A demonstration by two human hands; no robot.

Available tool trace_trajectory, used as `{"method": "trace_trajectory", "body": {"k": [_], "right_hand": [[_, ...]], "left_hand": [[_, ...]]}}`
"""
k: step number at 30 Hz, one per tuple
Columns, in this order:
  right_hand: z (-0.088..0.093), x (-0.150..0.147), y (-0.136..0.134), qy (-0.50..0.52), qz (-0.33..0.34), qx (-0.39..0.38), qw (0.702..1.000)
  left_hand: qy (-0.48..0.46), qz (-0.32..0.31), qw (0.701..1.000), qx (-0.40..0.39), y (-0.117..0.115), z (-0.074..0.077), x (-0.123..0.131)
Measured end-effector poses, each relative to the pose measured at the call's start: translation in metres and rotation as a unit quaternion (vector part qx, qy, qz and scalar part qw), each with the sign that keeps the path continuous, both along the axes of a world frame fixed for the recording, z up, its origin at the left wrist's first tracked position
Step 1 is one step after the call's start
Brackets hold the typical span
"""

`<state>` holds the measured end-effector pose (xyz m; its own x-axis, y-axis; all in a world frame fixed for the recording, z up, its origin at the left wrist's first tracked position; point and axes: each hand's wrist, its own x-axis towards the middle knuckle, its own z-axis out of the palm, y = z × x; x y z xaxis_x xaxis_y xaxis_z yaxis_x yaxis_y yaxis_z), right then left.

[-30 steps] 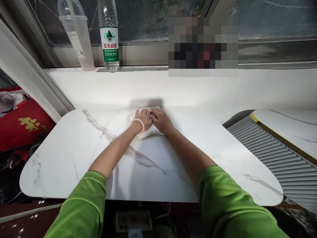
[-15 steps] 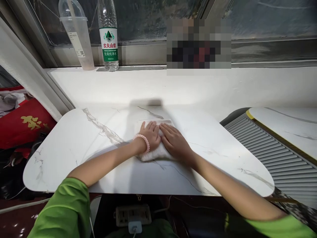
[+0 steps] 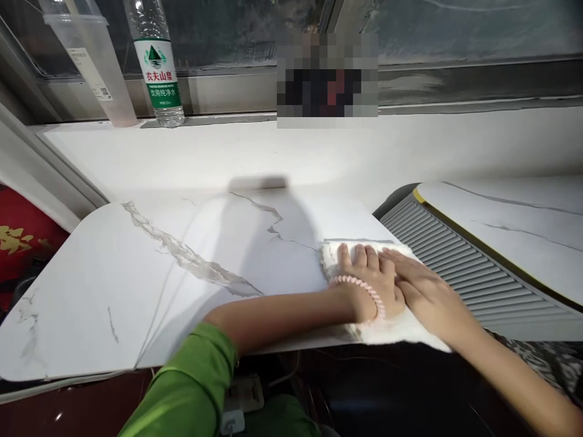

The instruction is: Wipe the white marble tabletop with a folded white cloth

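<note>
The left hand [image 3: 371, 282] and right hand [image 3: 430, 294] lie flat and open, pressing 1 white cloth [image 3: 403, 331] onto the counter [image 3: 282, 261].

Bright light, seemingly from behind the camera, casts a soft shadow [image 3: 268, 243] across the white table [image 3: 141, 291].

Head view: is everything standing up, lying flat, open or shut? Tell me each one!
Cloth: spread out on the table, under both hands
Left hand: open, palm down on the cloth
Right hand: open, on the cloth, touching the left hand
Bracelet: worn at the left hand
Bottle: standing; its top is out of view
Cup: standing, lid on
</note>
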<state>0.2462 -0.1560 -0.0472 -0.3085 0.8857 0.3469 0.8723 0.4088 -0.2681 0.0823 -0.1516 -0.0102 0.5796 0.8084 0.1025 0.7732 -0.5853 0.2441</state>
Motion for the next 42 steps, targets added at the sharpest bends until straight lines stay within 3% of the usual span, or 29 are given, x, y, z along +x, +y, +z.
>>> {"method": "trace_trajectory", "body": {"k": [3, 6, 11, 15, 18, 22, 27, 31, 34, 36, 38, 42], "right_hand": [[0.005, 0.01, 0.052, 0.015, -0.016, -0.001, 1.0], [0.006, 0.0, 0.11, 0.018, -0.014, 0.001, 1.0], [0.009, -0.058, 0.189, -0.008, -0.002, 0.009, 1.0], [0.016, -0.118, 0.212, -0.049, 0.01, 0.032, 0.998], [0.021, -0.154, 0.204, -0.069, 0.026, 0.038, 0.997], [0.023, -0.184, 0.165, -0.087, 0.076, 0.036, 0.993], [0.021, -0.202, 0.073, -0.115, 0.076, 0.033, 0.99], [0.022, -0.202, -0.009, -0.116, 0.105, 0.092, 0.983], [0.025, -0.198, -0.045, -0.111, 0.138, 0.119, 0.977], [0.028, -0.196, -0.047, -0.102, 0.15, 0.106, 0.978], [0.029, -0.196, -0.034, -0.081, 0.153, 0.081, 0.982], [0.026, -0.212, 0.024, -0.047, 0.135, 0.044, 0.989]], "left_hand": [[0.005, -0.005, 1.0, 0.002, 0.051, -0.002, 0.017], [0.029, 0.025, 0.999, 0.004, 0.1, 0.0, 0.01], [0.059, 0.084, 0.995, 0.001, 0.162, 0.005, -0.04], [0.056, 0.121, 0.991, -0.024, 0.181, 0.009, -0.09], [0.058, 0.144, 0.988, -0.015, 0.17, 0.01, -0.121], [0.08, 0.165, 0.983, -0.006, 0.128, 0.008, -0.151], [0.099, 0.134, 0.986, 0.006, 0.047, 0.009, -0.179], [0.094, 0.087, 0.992, 0.014, -0.027, 0.008, -0.19], [0.079, 0.072, 0.994, 0.034, -0.064, 0.006, -0.192], [0.072, 0.069, 0.994, 0.039, -0.069, 0.006, -0.193], [0.066, 0.08, 0.994, 0.02, -0.057, 0.006, -0.194], [0.06, 0.12, 0.991, -0.024, 0.004, 0.008, -0.201]]}}
